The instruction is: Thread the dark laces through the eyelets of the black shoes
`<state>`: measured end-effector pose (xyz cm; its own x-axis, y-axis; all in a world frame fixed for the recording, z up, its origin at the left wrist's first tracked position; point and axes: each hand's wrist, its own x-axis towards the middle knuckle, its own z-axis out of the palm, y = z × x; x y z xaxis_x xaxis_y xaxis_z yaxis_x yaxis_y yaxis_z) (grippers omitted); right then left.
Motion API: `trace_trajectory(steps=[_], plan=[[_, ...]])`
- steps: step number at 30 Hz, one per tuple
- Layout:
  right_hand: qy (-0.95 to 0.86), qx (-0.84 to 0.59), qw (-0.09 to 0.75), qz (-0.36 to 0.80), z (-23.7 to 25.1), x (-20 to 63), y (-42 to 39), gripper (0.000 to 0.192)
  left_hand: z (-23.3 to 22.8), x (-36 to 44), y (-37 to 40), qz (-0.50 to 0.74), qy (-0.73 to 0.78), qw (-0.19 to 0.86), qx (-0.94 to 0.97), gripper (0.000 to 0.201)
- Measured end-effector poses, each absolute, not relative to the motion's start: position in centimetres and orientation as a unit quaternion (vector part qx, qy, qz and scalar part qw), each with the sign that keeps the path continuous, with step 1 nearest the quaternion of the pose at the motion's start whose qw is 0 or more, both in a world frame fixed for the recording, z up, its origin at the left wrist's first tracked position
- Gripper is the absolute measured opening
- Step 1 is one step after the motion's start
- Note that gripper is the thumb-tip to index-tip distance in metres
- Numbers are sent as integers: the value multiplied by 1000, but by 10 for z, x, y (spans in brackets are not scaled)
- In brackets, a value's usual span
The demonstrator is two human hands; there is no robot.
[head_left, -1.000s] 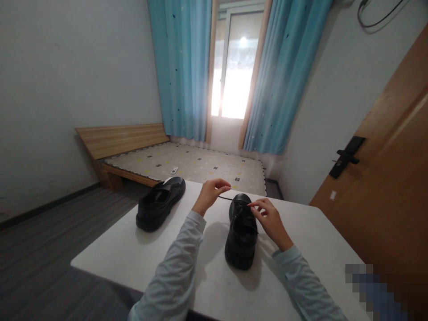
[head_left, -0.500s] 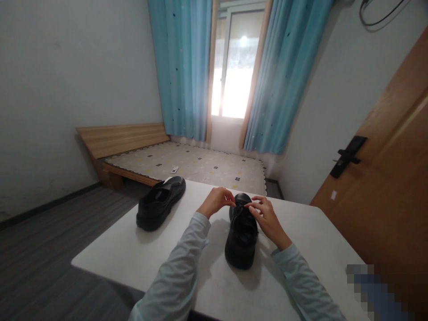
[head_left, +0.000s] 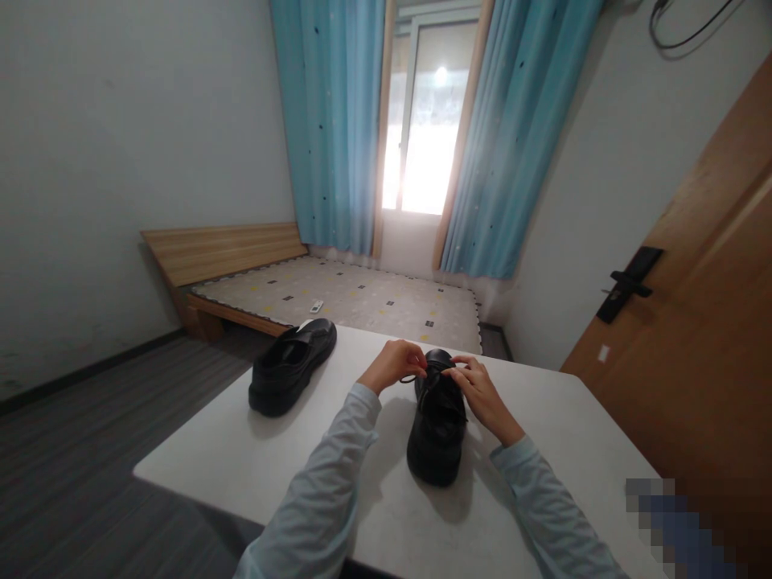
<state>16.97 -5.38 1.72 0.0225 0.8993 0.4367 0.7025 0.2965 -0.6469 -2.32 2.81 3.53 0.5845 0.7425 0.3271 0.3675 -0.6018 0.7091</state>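
Observation:
A black shoe (head_left: 435,450) stands on the white table in front of me, its heel toward me and its toe pointing away. My left hand (head_left: 395,366) is closed in a pinch at the lacing on the shoe's left side. A thin black shoelace (head_left: 408,379) loops out below those fingers. On the other side, my right hand (head_left: 479,390) pinches at the lacing with thumb and forefinger; the lace between its fingertips is too small to make out clearly. A second black shoe (head_left: 289,370) rests on the left of the table, away from both hands.
The white table (head_left: 205,450) has its far edge close to a low bed (head_left: 355,293), on which a small white remote (head_left: 317,306) lies. A wooden door (head_left: 681,338) with a black handle is at the right. Blue curtains (head_left: 338,121) frame the window.
A loop of shoelace now shows below my left fingers. My hands have shifted only slightly, both still at the lacing. The shoes stay where they were.

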Motion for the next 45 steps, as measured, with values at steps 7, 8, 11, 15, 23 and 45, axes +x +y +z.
trace_trajectory(steps=[7,8,11,15,23,45], plan=[[-699,-595,378,124,28,170,-42,31,36,-24,26,308,300,355,830,11],[-705,-596,362,129,31,170,-40,30,37,-24,26,303,301,354,832,12],[-719,-599,321,141,38,167,-34,30,39,-23,23,285,307,369,830,17],[-727,-596,289,181,42,165,-25,29,41,-22,20,286,305,378,826,21],[-738,-567,259,259,49,167,-17,26,40,-22,20,289,291,388,825,21],[-759,-555,235,246,57,165,-13,12,44,-18,18,325,305,298,845,10]])
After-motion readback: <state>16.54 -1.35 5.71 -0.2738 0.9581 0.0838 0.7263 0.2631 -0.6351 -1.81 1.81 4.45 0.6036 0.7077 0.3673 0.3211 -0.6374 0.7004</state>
